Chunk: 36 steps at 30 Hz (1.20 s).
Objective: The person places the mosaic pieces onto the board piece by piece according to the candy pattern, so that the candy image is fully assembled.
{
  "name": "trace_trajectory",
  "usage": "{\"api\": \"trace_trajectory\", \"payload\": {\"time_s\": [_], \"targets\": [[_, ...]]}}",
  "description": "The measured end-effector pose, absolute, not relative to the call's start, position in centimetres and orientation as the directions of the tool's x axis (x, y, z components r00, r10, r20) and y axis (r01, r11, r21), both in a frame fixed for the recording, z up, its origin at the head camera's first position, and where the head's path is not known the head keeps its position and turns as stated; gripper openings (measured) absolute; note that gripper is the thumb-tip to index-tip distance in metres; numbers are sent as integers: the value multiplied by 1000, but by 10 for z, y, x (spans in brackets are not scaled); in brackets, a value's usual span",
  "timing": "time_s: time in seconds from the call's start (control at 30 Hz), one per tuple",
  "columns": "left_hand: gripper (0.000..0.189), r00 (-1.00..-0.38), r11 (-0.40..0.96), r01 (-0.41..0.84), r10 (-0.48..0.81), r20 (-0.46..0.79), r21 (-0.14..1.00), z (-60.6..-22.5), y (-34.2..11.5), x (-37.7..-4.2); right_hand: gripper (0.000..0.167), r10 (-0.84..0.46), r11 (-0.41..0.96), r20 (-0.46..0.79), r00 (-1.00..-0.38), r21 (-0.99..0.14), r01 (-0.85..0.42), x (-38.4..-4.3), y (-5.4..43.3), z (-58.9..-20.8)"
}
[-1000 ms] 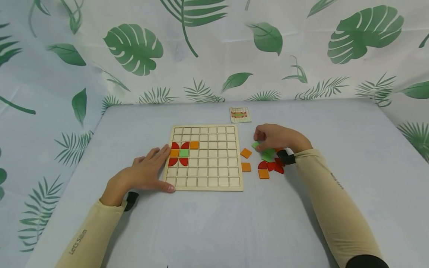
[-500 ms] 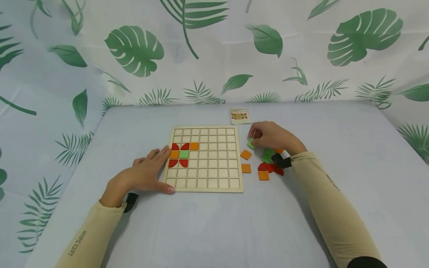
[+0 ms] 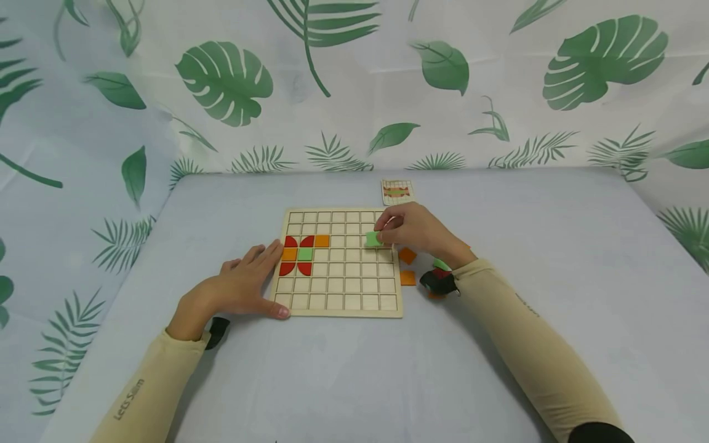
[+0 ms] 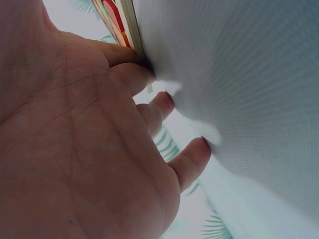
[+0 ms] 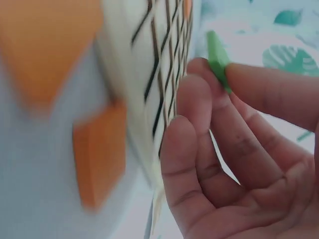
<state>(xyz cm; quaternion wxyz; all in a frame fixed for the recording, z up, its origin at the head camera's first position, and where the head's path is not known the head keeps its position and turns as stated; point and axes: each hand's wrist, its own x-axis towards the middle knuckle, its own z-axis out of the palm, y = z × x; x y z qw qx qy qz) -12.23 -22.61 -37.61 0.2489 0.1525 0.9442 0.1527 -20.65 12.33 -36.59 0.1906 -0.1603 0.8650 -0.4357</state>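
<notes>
A pale wooden grid board (image 3: pixel 335 285) lies flat on the table. On its left side sit several red quarter-circle tiles (image 3: pixel 287 269), two orange square tiles (image 3: pixel 322 240) and a green square tile (image 3: pixel 305 254). My left hand (image 3: pixel 235 288) rests at the board's left edge, fingers extended and thumb near the front corner; its fingertips touch the table cloth in the left wrist view (image 4: pixel 124 124). Between thumb and fingertips, my right hand (image 3: pixel 420 231) pinches another green square tile (image 3: pixel 372 239) over the board's right part. The right wrist view shows that tile (image 5: pixel 217 59) edge-on, apart from the grid.
Right of the board lie loose orange tiles (image 3: pixel 407 279), with green and red ones (image 3: pixel 441 264) partly hidden under the right wrist. A small card (image 3: pixel 396 191) printed with a coloured grid pattern lies behind the board. Leaf-printed cloth (image 3: pixel 332 104) hangs at the back.
My right hand has moved left from the loose tile pile to above the board, bringing the green square tile with it. The left hand stays in place.
</notes>
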Motion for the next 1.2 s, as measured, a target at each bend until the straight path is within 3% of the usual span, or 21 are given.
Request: {"api": "trace_trajectory", "payload": {"time_s": [0.67,0.87,1.2], "targets": [[132,-833,913,212,356,-423,349,-377,-226,-123,12,-482,357,-189,-856,-934,5,-203,53,-367],[133,-832,914,209,353,-429,348,-379,-227,-124,6,-461,420,-206,-863,-907,-8,-203,37,-372],[133,-830,910,212,360,-425,356,-376,-228,-123,4,-456,561,-169,-874,-817,-135,-201,24,-380]]}}
